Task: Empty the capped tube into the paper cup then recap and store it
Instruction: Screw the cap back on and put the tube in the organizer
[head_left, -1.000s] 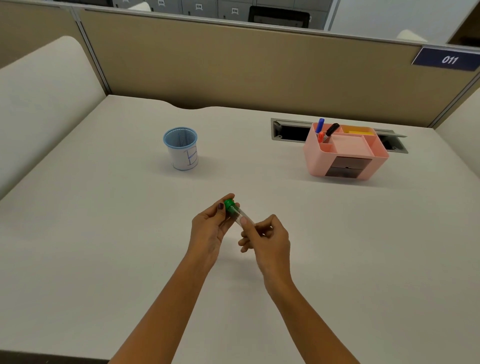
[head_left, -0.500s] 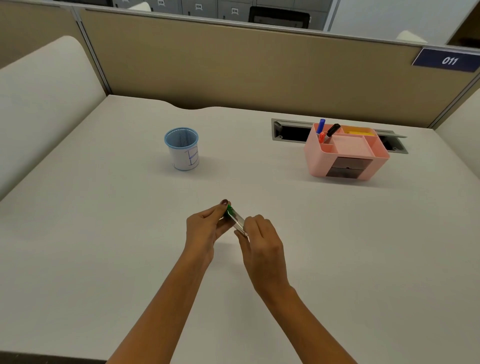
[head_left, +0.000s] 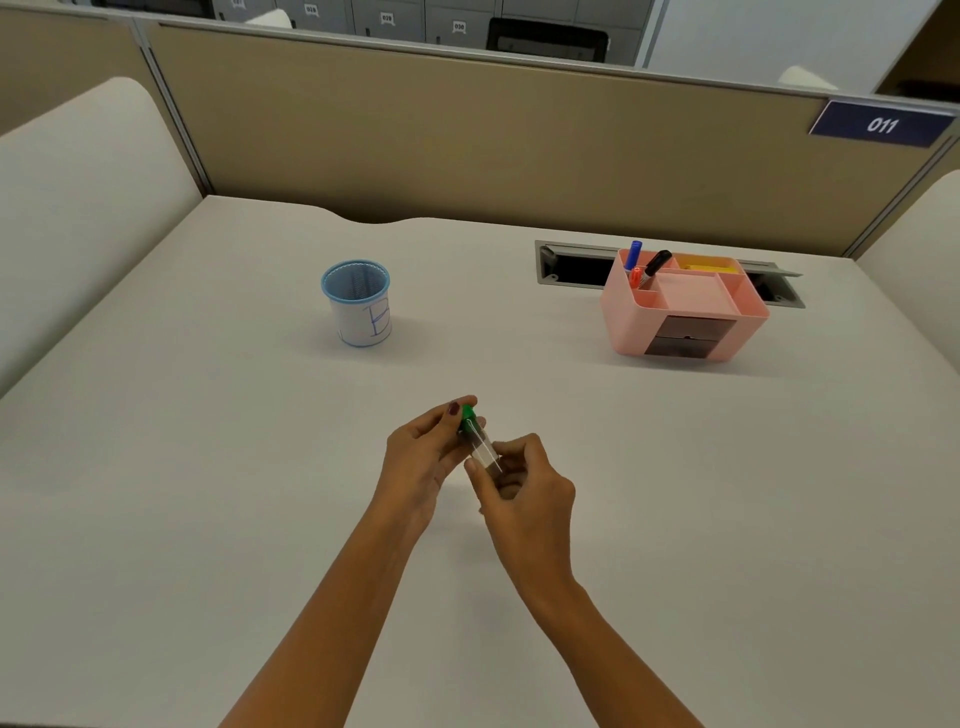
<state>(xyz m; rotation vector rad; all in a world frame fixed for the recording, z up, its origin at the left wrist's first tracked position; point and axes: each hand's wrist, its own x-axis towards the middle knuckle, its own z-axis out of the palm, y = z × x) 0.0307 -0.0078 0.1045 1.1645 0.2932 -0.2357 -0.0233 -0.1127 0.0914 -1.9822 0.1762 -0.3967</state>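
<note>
Here the fingers (head_left: 453, 410) of the left hand (head_left: 421, 457) pinch narrowly around the green cap (head_left: 467, 413), thumb and forefinger set on opposite sides of it, a hold that suits twisting or pulling it off. The right hand (head_left: 524, 488) is curled closed around the lower body of the clear tube (head_left: 480, 444), bracing it so the cap end can be worked; the tube slants up and away toward the left hand, held just above the desk (head_left: 208, 519) in front of the person. The cap looks seated on the tube, so I judge that the opening step is in hand and nothing has been poured; what the tube holds is too small to tell. Farther out, one paper cup (head_left: 358, 304) with a blue rim stands upright to the left, well apart from the hands and open-mouthed to receive the contents. To the right stands one pink organizer (head_left: 685, 312), probably where the tube will be stored; its rear-left compartment holds three markers (head_left: 641, 265), blue, black and orange-red, and a yellow item lies in a back compartment. Two hands, one tube, one cap.
</note>
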